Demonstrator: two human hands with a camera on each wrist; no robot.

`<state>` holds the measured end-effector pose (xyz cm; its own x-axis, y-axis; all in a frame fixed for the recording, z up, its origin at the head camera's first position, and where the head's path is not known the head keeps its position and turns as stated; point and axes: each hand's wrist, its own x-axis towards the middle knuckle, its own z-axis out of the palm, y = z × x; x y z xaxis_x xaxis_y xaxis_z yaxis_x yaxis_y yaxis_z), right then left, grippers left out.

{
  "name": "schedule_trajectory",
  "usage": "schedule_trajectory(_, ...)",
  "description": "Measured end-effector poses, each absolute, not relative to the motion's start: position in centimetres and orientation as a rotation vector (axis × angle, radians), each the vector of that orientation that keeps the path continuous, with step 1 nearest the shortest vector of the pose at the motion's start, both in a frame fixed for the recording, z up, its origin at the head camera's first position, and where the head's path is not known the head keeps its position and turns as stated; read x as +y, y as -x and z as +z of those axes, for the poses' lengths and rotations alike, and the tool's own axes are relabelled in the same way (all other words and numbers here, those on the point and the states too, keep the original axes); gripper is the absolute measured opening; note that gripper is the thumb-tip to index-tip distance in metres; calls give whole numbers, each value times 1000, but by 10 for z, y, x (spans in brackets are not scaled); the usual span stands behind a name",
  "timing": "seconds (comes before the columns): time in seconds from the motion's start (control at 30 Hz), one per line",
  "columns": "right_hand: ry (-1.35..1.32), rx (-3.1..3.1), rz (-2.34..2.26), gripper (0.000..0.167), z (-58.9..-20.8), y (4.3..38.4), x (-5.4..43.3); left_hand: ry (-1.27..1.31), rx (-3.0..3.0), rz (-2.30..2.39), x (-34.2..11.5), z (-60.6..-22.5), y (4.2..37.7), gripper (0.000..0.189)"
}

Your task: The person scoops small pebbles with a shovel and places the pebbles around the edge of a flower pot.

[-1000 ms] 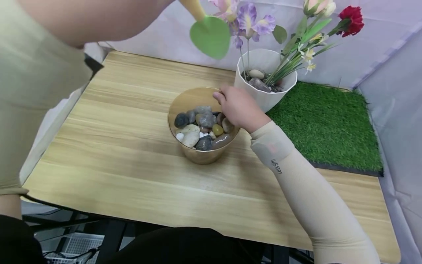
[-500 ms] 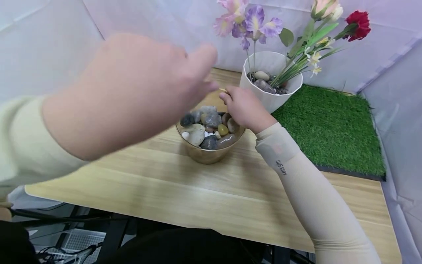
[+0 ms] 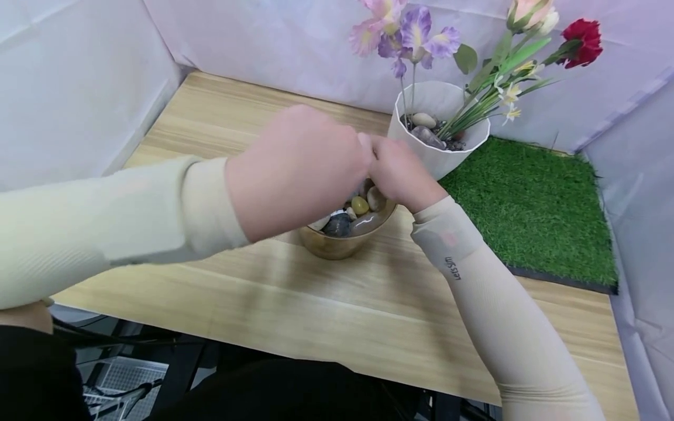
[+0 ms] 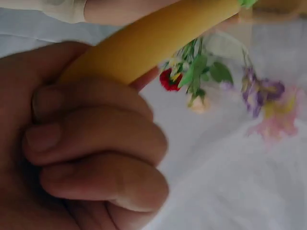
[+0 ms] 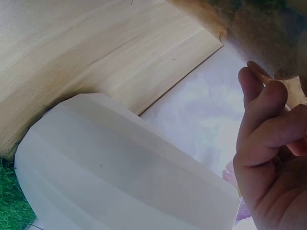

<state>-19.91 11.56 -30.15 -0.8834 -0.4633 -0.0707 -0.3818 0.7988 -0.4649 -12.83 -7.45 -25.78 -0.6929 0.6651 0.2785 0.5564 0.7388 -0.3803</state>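
Note:
A gold-brown bowl point(image 3: 329, 248) stands on the table, partly covered by my left forearm and hand in the head view. Smooth stones point(image 3: 339, 225) in grey, black, yellow and white lie in it. My right hand point(image 3: 402, 172) grips its far right rim, fingers curled over the edge. My left hand point(image 3: 302, 169) is above the bowl, right at the right hand. Its fingers wrap round the yellow handle of a small garden trowel point(image 4: 144, 43), seen in the left wrist view. Only a sliver of the green blade shows there; the head view hides the trowel.
A white pot point(image 3: 437, 161) with artificial flowers point(image 3: 416, 38) and stones stands just behind the right hand. Right of it lies an artificial grass mat point(image 3: 537, 216). White cloth walls point(image 3: 295, 52) border the wooden table point(image 3: 316, 304) at the back and sides.
The left hand, raised with the trowel blade in view at first, swings down and rightward over the bowl to the right hand. The right hand stays on the rim. The head view shifts slightly.

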Motion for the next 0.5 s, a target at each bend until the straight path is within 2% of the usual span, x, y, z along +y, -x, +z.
schedule_trajectory(0.13, 693, 2806, -635, 34, -301, 200, 112, 1001, -2805, 269, -74, -206, 125, 35)
schedule_trajectory(0.2, 698, 2800, -625, 34, -301, 199, 110, 992, -2880, 234, -79, -195, 134, 42)
schedule_trajectory(0.27, 697, 2791, -623, 34, -301, 199, 110, 1009, -2906, 177, -85, -191, 142, 46)
schedule_trajectory(0.5, 678, 2789, -646, 32, -301, 198, 114, 1061, -2985, 16, -89, -191, 158, 38)
